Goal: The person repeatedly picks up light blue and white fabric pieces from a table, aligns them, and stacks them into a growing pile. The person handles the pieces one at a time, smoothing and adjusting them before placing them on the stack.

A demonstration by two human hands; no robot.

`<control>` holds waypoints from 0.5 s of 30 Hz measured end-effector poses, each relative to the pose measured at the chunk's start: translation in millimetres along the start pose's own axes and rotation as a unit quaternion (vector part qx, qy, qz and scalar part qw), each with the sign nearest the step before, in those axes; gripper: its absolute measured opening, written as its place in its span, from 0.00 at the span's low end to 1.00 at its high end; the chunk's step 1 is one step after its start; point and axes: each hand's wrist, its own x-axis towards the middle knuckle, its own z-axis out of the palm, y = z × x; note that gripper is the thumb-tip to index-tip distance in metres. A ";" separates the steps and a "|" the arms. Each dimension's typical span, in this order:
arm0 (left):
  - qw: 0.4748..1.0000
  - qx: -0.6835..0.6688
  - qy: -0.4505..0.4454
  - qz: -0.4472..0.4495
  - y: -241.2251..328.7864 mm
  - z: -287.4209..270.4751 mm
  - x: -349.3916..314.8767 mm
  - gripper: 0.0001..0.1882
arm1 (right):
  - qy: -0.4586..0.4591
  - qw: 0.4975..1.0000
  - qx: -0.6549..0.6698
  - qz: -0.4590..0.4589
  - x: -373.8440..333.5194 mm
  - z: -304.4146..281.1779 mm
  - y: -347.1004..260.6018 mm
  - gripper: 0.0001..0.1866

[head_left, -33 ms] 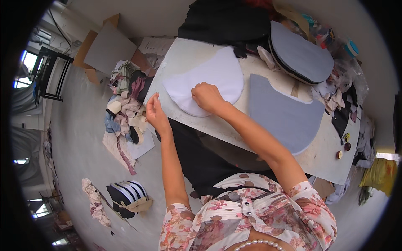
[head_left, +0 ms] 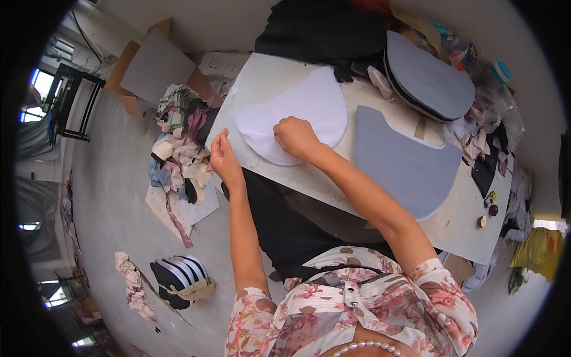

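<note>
My right hand is curled into a fist and presses on the white cloth piece lying flat on the table. My left hand pinches the cloth's near edge. A grey piece lies beside it.

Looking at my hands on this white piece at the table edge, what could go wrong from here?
1. The white rounded fabric piece lies at the near edge of the pale worktable; the left hand sits right at that edge, so the piece might slide off onto the heap of fabric scraps below.
2. The right hand presses as a fist on one spot only, so the cloth may wrinkle or shift.
3. The grey curved panel lies close by and could get nudged.
</note>
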 end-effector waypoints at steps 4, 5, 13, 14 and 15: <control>0.958 0.259 -0.098 0.069 -12.8 14.2 4.8 0.23 | -0.023 1.000 -0.008 0.005 2.9 -3.8 -0.7 0.06; 0.922 0.356 -0.119 0.099 -14.3 18.6 3.2 0.25 | -0.030 0.999 -0.010 0.012 3.6 -4.9 -0.2 0.06; 0.822 0.530 -0.190 0.086 -20.7 32.3 -3.5 0.29 | 0.036 0.802 0.565 0.189 -15.6 -112.1 70.9 0.11; 0.819 0.534 -0.189 0.087 -21.8 31.5 -3.6 0.29 | 0.064 0.791 0.582 0.175 -26.0 -138.4 77.6 0.13; 0.817 0.539 -0.188 0.086 -21.1 31.9 -4.1 0.29 | 0.112 0.778 0.591 0.181 -38.1 -163.5 82.5 0.12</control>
